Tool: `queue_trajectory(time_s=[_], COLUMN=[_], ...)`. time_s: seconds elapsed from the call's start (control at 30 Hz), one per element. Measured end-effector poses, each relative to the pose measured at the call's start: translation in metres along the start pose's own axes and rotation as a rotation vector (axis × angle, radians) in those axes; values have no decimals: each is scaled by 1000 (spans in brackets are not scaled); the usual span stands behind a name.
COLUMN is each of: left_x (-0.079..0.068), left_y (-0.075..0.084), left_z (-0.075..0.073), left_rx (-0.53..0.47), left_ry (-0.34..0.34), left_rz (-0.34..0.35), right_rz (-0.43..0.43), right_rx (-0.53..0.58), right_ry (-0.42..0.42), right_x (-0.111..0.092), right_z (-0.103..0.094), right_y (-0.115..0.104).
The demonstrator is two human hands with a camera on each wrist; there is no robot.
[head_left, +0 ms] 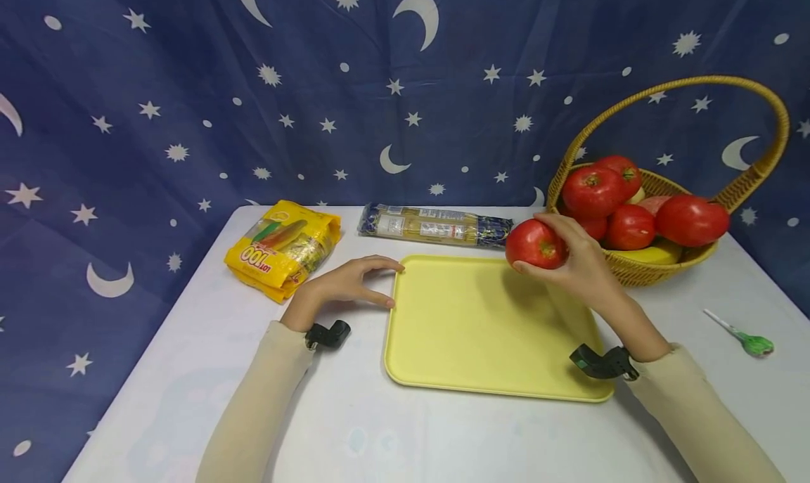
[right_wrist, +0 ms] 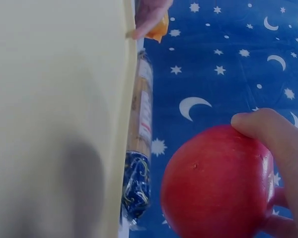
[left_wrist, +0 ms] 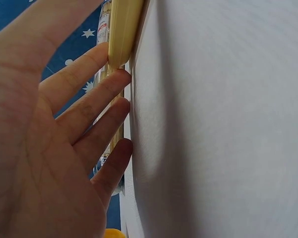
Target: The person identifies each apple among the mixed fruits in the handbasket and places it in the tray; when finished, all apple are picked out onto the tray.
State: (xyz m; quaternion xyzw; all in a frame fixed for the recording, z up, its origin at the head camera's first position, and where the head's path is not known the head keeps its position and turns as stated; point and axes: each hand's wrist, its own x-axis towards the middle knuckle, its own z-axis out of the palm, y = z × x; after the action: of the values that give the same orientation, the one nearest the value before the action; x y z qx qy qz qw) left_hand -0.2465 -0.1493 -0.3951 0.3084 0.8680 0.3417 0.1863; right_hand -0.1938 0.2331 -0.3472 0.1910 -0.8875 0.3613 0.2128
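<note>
One bag [head_left: 281,251]; left hand [head_left: 351,282], fingers spread, empty, touching one tray [head_left: 468,328]; one noodle packet [head_left: 436,226] behind; one red apple [head_left: 531,244] aloft by tray's far rim, right hand [head_left: 582,265] curled round it; one fruit basket [head_left: 639,275]; one lollipop [head_left: 753,344].

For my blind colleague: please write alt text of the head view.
A right hand holds a round red fruit above a yellow tray on a white table, while the left hand touches the tray's left edge. A yellow bag lies left, a long packet behind, a fruit basket at right.
</note>
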Motion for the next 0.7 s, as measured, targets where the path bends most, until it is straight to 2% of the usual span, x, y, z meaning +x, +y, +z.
queue_trajectory(time_s=[0.27, 0.7], left_x=[0, 0], left_y=[0, 0], left_z=[0, 0], left_rx=[15, 4], left_ry=[4, 0], left_rz=[15, 6], right_rz=[-59, -34], right_rx=[19, 36], right_ry=[-14, -77], right_x=[4, 9], right_z=[12, 31], right_y=[6, 4])
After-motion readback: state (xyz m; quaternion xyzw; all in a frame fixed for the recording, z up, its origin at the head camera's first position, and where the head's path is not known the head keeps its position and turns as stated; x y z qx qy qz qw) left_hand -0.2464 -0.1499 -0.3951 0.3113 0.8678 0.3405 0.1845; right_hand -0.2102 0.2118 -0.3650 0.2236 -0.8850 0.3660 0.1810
